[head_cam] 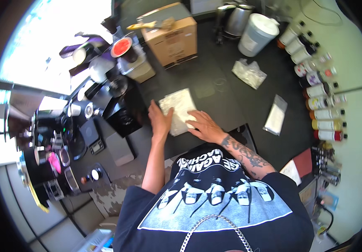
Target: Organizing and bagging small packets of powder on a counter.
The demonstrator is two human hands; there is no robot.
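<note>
A flat, cream-white packet in what looks like clear plastic (180, 102) lies on the dark countertop (222, 104) in front of me. My left hand (160, 121) is at its left edge, thumb over the top and fingers spread along the side. From the right, my right hand (206, 127) rests its fingertips on the packet's lower right part, fingers slightly apart. Neither hand visibly grips or lifts it. The packet's exact contents cannot be made out. Further right lie a crumpled clear plastic bag with whitish contents (249, 74) and a slim white packet in clear wrap (276, 116).
A cardboard box (176, 42) with a brush (155, 24) on top stands at the back. Beyond are a steel kettle (238, 20) and a lidded white tub (256, 36). Several bottles (324, 108) line the right wall. A black machine (126, 115) stands left, near a scale (90, 132).
</note>
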